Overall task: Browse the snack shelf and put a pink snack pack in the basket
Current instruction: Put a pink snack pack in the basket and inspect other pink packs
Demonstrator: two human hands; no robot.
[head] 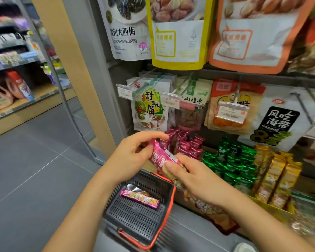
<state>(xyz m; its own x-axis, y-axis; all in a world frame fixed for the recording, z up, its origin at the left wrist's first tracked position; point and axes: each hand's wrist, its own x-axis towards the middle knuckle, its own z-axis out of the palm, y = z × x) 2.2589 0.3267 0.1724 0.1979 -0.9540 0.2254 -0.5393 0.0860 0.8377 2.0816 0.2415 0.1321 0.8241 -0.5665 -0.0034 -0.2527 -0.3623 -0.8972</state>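
Grey floor tiles (35,160) fill the left of the aisle; hanging bags (149,106) line the snack shelf at right. Left hand (133,157): thumb and curled fingers pinch the upper end of the pink snack pack (162,157). The pack lies tilted between both hands, in front of the shelf and over the far rim of the basket (135,220). Right hand (195,179): thumb pressed on the pack's lower end, fingers curled beneath it. A second pink pack (140,197) lies flat inside the basket, below the hands. Shelf stock behind, left to right: pink packs (185,144), green packs (231,162), gold packs (276,175).
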